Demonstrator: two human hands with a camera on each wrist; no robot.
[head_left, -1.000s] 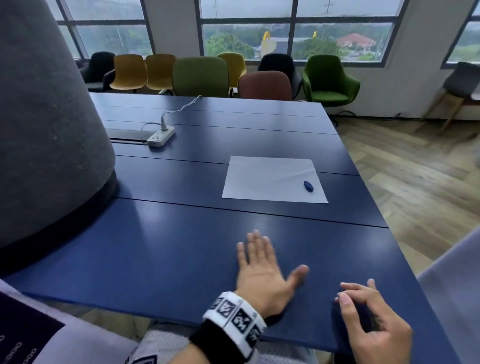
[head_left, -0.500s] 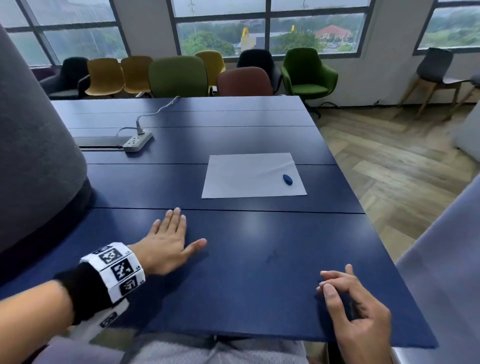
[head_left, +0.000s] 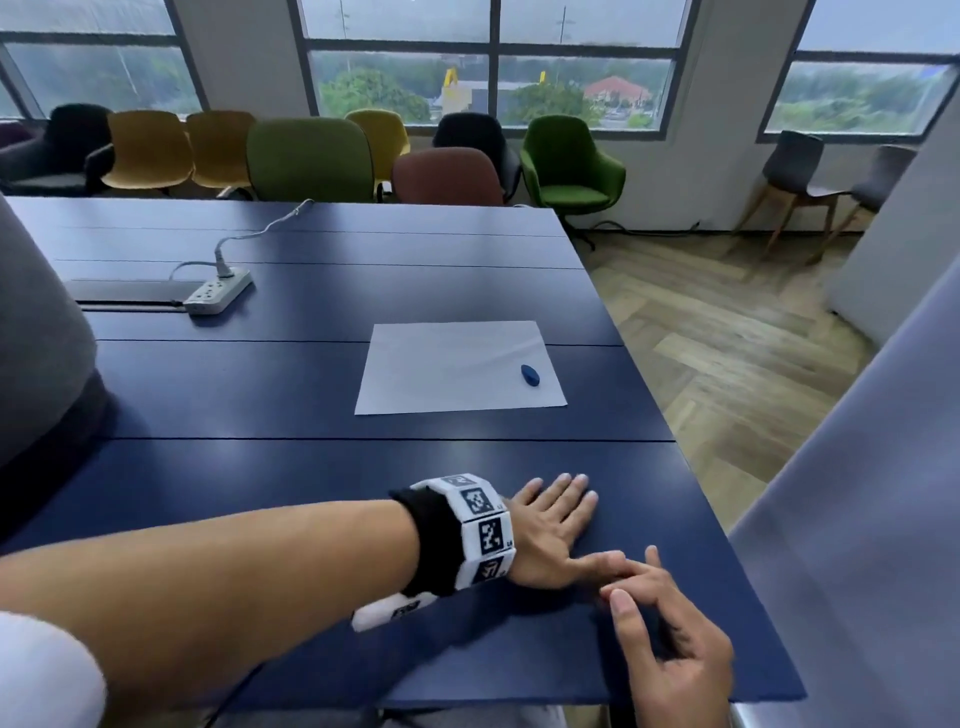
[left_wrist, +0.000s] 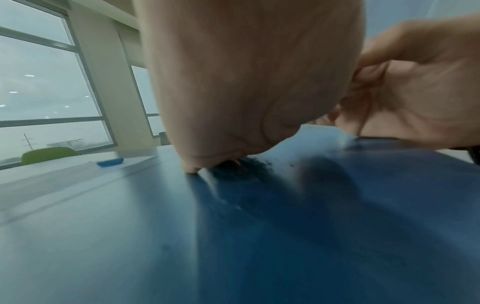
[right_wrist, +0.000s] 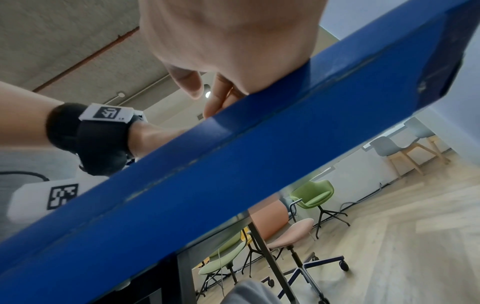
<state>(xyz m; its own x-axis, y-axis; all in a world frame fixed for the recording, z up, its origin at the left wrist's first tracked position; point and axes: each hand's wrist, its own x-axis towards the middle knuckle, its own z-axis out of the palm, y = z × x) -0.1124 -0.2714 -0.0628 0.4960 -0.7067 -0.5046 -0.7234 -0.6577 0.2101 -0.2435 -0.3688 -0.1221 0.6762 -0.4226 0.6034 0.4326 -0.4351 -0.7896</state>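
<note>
My left hand (head_left: 556, 519) lies flat, palm down, on the dark blue table (head_left: 311, 493) near its front right corner, fingers straight and together. In the left wrist view the palm (left_wrist: 246, 82) presses on the tabletop. My right hand (head_left: 670, 639) rests at the table's near edge with loosely curled fingers and holds nothing; its fingertips meet my left thumb. Farther back lies a white sheet of paper (head_left: 447, 369) with a small blue oval object (head_left: 530, 375) on its right side, also seen low in the left wrist view (left_wrist: 110, 162).
A white power strip (head_left: 218, 293) with a cable sits at the back left beside a grey slot cover. A large grey rounded object (head_left: 36, 332) stands on the table's left. Coloured chairs (head_left: 311, 156) line the window; wooden floor lies to the right.
My flat left hand slid left across the table, then swept right until it lies against my right hand. The right hand stayed at the near edge.
</note>
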